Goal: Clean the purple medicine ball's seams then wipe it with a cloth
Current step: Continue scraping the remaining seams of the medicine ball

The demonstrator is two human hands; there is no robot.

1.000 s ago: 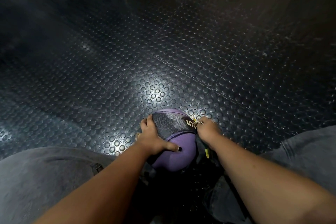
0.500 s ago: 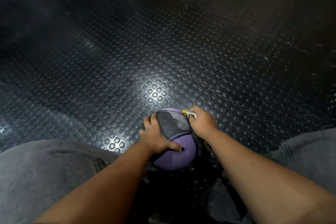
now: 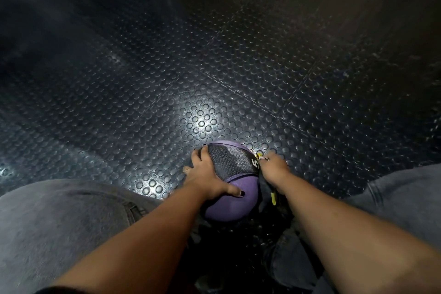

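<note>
While the purple medicine ball [image 3: 235, 200] sits on the black studded floor [image 3: 167, 93] between the person's grey trouser legs [image 3: 59, 217], the head view shows the left hand [image 3: 205, 174] laid over its left side. The fingers are splayed and the palm pressed on, with the thumb reaching across the purple skin just below the grey mesh panel [image 3: 229, 162]. The right hand [image 3: 274, 169] is at the ball's right edge, beside the white number on the panel, fingers curled tight round a small yellow-and-white tool [image 3: 260, 156] too small to identify.
</note>
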